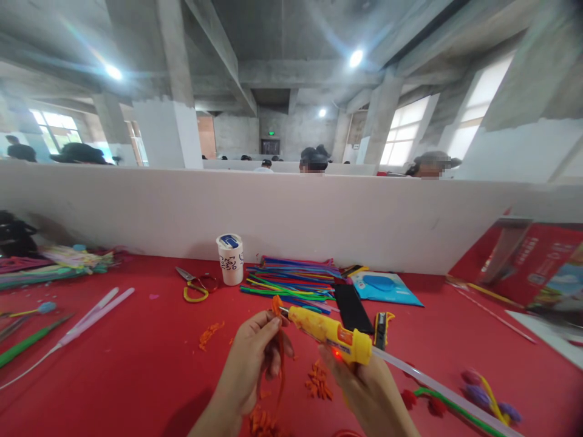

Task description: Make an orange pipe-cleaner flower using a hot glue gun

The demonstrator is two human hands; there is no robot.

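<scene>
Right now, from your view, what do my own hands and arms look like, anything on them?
Your left hand and right hand are ungloved. Both forearms are bare down to the picture's lower edge, with no sleeve, watch or bracelet showing. I see no rings, though some fingers are hidden.

Bare left grip [255, 341], bare right grip [362, 377], bare forearms [223, 400].

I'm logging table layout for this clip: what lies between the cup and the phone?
Coloured pipe cleaners lie between the cup and the phone, as the head view shows.
</scene>
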